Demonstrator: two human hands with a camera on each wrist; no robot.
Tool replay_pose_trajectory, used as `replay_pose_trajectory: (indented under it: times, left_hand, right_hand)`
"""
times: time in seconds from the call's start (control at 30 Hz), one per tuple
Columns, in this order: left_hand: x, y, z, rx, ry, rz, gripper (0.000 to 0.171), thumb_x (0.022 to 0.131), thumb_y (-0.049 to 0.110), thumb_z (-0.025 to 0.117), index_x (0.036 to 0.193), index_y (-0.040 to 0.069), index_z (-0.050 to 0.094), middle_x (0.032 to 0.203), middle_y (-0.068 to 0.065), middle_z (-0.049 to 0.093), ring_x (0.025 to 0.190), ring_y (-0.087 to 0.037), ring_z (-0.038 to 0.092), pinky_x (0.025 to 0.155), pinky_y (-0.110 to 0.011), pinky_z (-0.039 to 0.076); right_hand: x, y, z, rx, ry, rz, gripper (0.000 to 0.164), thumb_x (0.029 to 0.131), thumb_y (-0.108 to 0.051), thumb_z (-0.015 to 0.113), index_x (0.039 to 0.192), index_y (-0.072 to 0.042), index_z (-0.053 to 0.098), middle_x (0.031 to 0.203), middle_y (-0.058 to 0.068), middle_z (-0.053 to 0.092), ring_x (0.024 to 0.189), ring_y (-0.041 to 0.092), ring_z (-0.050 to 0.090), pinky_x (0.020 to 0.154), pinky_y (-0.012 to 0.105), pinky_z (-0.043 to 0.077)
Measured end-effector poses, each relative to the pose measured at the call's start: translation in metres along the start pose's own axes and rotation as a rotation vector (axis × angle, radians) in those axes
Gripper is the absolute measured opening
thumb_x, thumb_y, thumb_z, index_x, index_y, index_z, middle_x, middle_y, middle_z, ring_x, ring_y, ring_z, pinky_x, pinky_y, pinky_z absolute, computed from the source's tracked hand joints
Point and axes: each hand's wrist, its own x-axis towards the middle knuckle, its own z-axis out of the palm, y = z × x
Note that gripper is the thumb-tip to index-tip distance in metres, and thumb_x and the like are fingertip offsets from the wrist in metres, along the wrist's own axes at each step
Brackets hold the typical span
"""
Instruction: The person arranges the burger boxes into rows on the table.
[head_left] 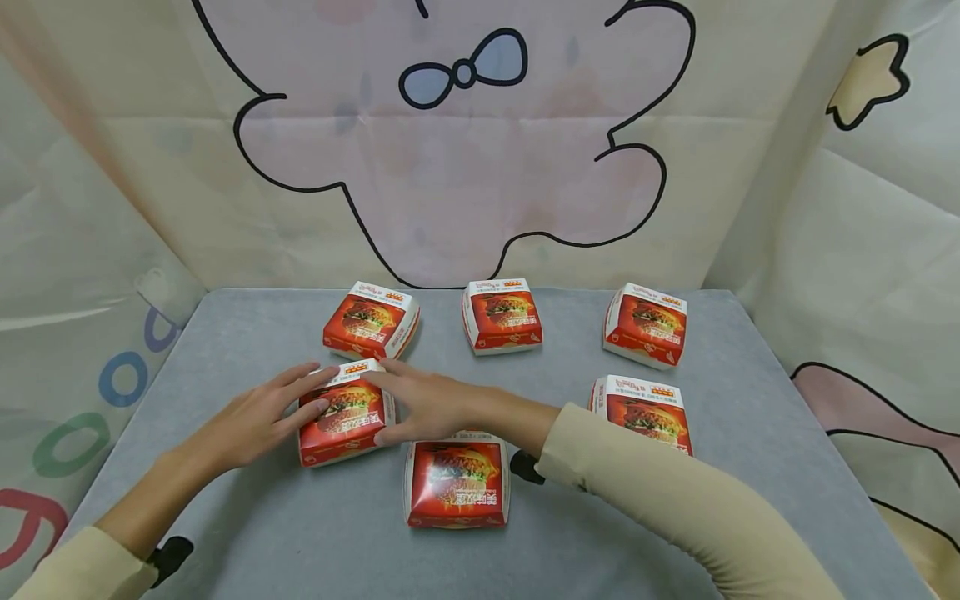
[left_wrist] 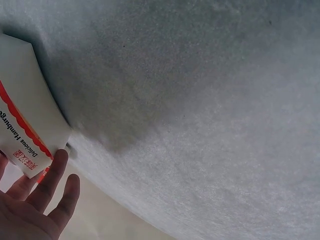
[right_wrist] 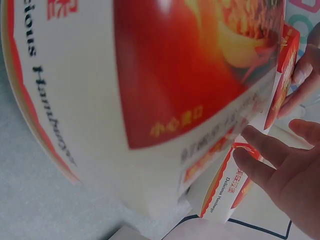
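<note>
A red-and-white hamburger box (head_left: 348, 412) lies on the left part of the table between both hands. My left hand (head_left: 258, 417) reaches over its left side, fingers spread and fairly straight, their tips on the printed lid. From the right, my right hand (head_left: 427, 404) sets thumb and fingers at the box's other side, also extended. In the left wrist view, fingertips touch the corner of a hamburger box (left_wrist: 35, 115). Close below my right wrist sits another hamburger box (head_left: 457, 483), which fills much of the right wrist view.
More hamburger boxes stand at the back left (head_left: 371, 321), back middle (head_left: 502, 315) and back right (head_left: 645, 325). One box (head_left: 648, 412) on the right is partly covered by my right sleeve. A grey cloth (head_left: 300, 533) covers the table; printed curtains (head_left: 450, 208) enclose it.
</note>
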Motion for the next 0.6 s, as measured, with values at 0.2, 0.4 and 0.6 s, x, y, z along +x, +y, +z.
replay_pose_trajectory:
  times: [0.2,0.4,0.6]
  left_hand:
    - [0.000,0.000,0.000,0.006,-0.001,-0.002,0.064,0.098,0.054,0.053,0.152,0.022,0.043,0.152,-0.023,0.038,0.128,-0.051,0.047,0.090,-0.069,0.045]
    - [0.001,0.000,0.000,0.034,0.008,-0.001,0.063,0.098,0.056,0.053,0.151,0.023,0.045,0.150,-0.025,0.039,0.123,-0.052,0.051,0.088,-0.069,0.045]
    - [0.003,0.000,-0.002,0.074,0.007,-0.012,0.065,0.096,0.059,0.053,0.150,0.022,0.047,0.150,-0.026,0.038,0.122,-0.054,0.051,0.088,-0.070,0.045]
  right_hand:
    - [0.003,-0.004,0.002,-0.077,-0.028,0.021,0.073,0.097,-0.037,0.065,0.157,-0.018,0.030,0.166,0.007,0.014,0.148,0.023,0.025,0.114,0.041,0.033]
    - [0.009,-0.005,0.003,-0.143,-0.021,0.013,0.065,0.097,-0.030,0.066,0.153,-0.014,0.037,0.163,0.010,0.023,0.146,0.022,0.031,0.114,0.038,0.033]
    - [0.013,-0.005,0.003,-0.167,-0.008,0.026,0.062,0.096,-0.028,0.068,0.151,-0.014,0.041,0.161,0.010,0.027,0.145,0.023,0.033,0.114,0.040,0.034]
